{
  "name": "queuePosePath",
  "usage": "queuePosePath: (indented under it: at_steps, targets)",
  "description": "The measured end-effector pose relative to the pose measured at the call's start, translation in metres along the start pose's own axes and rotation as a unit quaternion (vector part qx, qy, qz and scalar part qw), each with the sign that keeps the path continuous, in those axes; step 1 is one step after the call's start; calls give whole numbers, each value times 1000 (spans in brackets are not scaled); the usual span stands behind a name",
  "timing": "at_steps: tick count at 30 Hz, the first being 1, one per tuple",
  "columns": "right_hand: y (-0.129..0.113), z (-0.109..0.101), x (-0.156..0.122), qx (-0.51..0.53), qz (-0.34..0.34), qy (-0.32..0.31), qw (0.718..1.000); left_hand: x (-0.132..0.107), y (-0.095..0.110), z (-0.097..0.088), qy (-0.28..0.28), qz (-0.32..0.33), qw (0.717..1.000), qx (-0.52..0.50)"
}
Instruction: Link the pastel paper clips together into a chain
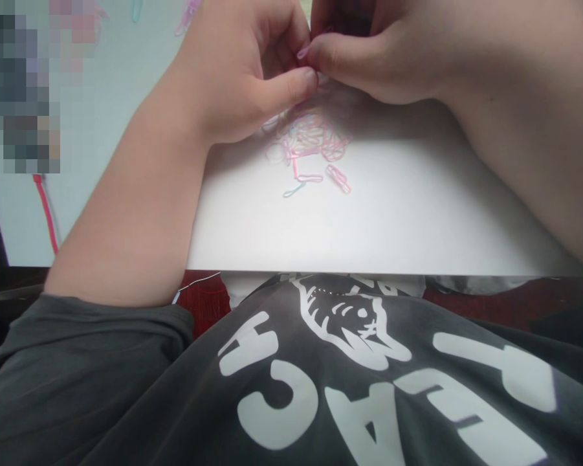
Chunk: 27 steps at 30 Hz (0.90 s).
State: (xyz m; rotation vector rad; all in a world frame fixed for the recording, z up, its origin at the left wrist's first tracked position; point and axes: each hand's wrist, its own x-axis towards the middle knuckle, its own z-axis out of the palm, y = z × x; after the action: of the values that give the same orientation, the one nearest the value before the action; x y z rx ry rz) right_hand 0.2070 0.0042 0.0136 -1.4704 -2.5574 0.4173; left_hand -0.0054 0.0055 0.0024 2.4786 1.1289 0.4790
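Note:
Above a pile of small pastel rubber bands, my two hands meet with their fingertips together. A thin pink rubber band pokes out at the thumb tip of my right hand, which pinches it. My left hand is closed, its fingers curled and its thumb close under the pink loop. Whatever sits between the left fingertips is hidden. Nearer to me, a few bands lie apart from the pile, among them a pale blue one and a folded pink one.
The white table ends just in front of my dark printed shirt. A red cable runs along its left side, below a blurred-out patch. At the far left lie more bands, including a purple bunch and a teal one.

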Motion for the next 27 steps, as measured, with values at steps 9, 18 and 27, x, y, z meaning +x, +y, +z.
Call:
queuePosePath:
  at_steps: [9, 18, 27]
  targets:
    - [2, 0, -1, 27, -16, -3, 1000, 1, -2, 0, 5, -5, 1000, 1]
    - [4, 2, 1, 38, -24, -4, 999, 1, -1, -1, 8, -13, 1000, -4]
    - [-1, -1, 0, 12, 8, -13, 1000, -1, 3, -1, 9, -15, 1000, -19]
